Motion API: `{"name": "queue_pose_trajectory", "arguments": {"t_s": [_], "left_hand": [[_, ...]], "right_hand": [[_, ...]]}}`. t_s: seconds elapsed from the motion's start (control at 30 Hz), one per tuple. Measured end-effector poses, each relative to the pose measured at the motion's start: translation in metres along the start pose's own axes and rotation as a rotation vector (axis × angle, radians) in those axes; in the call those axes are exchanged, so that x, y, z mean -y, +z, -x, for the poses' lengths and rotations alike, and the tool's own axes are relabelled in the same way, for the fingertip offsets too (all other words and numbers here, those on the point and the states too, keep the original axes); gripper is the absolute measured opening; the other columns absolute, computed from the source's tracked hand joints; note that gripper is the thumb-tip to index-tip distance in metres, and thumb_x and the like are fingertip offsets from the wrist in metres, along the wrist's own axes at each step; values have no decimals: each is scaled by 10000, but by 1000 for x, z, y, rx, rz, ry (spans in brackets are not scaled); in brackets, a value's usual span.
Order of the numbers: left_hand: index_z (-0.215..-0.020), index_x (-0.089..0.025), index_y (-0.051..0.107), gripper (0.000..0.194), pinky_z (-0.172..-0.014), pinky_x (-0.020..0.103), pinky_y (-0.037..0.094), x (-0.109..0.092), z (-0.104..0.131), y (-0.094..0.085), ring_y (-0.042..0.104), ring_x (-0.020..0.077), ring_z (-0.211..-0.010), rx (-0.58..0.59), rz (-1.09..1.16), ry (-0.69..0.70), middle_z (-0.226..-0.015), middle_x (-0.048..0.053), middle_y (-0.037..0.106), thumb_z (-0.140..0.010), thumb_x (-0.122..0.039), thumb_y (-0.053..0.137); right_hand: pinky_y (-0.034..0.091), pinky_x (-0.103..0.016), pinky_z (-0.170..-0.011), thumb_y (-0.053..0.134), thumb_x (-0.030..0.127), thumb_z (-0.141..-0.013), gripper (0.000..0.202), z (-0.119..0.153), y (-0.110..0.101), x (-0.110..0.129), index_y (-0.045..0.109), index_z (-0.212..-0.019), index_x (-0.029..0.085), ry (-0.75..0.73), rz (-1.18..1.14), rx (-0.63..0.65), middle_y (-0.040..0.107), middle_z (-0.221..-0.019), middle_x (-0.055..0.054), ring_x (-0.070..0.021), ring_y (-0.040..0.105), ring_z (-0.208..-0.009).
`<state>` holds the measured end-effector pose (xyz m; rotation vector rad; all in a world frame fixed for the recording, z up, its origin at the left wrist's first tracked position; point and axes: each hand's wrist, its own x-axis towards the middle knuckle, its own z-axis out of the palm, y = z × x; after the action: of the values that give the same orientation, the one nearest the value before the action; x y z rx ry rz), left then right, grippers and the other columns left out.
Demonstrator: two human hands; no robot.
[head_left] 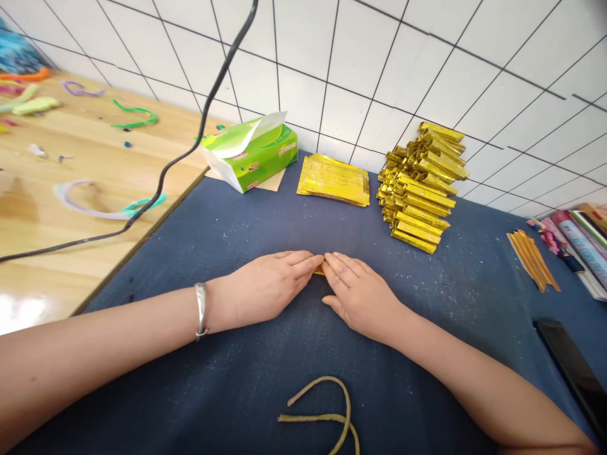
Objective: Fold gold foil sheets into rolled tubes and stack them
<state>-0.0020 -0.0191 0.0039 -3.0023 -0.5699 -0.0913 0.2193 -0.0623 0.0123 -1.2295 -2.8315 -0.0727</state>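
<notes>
My left hand (265,284) and my right hand (358,294) lie palm down on the dark blue cloth, fingertips meeting at the middle. Between them a small bit of gold paper (319,270) shows; the rest is hidden under the fingers. The fingers of each hand are nearly straight and press down on the paper. Beyond the hands is a flat stack of gold paper sheets (334,180). To its right rises a pile of folded gold paper strips (420,189).
A green tissue pack (265,155) stands at the back left. A black cable (183,155) hangs across the left side. Yellowish cord (348,404) lies near the front. Orange strips (533,260), books (581,246) and a black phone (571,366) are at the right.
</notes>
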Motion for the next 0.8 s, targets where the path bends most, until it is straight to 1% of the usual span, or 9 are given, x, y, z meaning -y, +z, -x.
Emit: {"name": "queue_pose_trajectory", "arguments": {"t_s": [0.1,0.17,0.27,0.37,0.47,0.57,0.8], "left_hand": [[-1196,-72,534,377,-1061,360,343,-1,-2,-3,401,240,-1250,12,10,-11,-1348,149,438,-852,-130,391],[-1195,-84,532,370,-1034,350,372,-1,-3,-6,419,235,-1233,21,29,-28,-1320,146,465,-859,-135,386],[-1263,-111,470,414,-1031,331,375,-2,-3,-8,420,216,-1234,9,72,-47,-1304,123,486,-856,-131,396],[-1327,-131,392,481,-1058,318,350,-3,-3,-8,398,204,-1255,-15,104,-38,-1337,98,465,-846,-128,419],[-1312,-108,409,454,-1078,322,327,-4,-3,-7,390,212,-1263,-9,86,-34,-1342,107,461,-860,-145,416],[-1287,-97,436,423,-1083,329,319,-5,-3,-7,396,215,-1262,0,59,-36,-1324,118,480,-869,-151,402],[-1279,-126,445,422,-1048,342,359,-9,-2,-9,430,211,-1241,-5,67,-84,-1351,104,460,-859,-142,403]], "right_hand": [[282,-426,-1091,375,320,-920,535,-3,7,3,337,-1348,1,-5,-86,-2,358,-1406,-210,-260,268,-1341],[257,-446,-1103,387,297,-914,558,-3,9,4,272,-1374,3,14,-134,-12,339,-1416,-212,-249,224,-1361],[254,-476,-1099,395,263,-908,597,-1,11,3,167,-1409,31,27,-193,-39,333,-1422,-204,-236,207,-1369],[278,-497,-1079,397,246,-903,625,1,13,1,107,-1421,52,19,-227,-65,340,-1416,-208,-243,210,-1368],[283,-490,-1075,408,240,-898,634,0,13,1,105,-1419,44,13,-224,-68,347,-1410,-215,-251,214,-1367],[265,-500,-1077,411,244,-899,624,-2,12,1,121,-1414,42,5,-198,-59,391,-1382,-218,-249,234,-1360],[235,-488,-1089,403,254,-909,553,-3,3,-2,213,-1385,45,-22,-101,-45,460,-1338,-194,-234,316,-1323]]}}
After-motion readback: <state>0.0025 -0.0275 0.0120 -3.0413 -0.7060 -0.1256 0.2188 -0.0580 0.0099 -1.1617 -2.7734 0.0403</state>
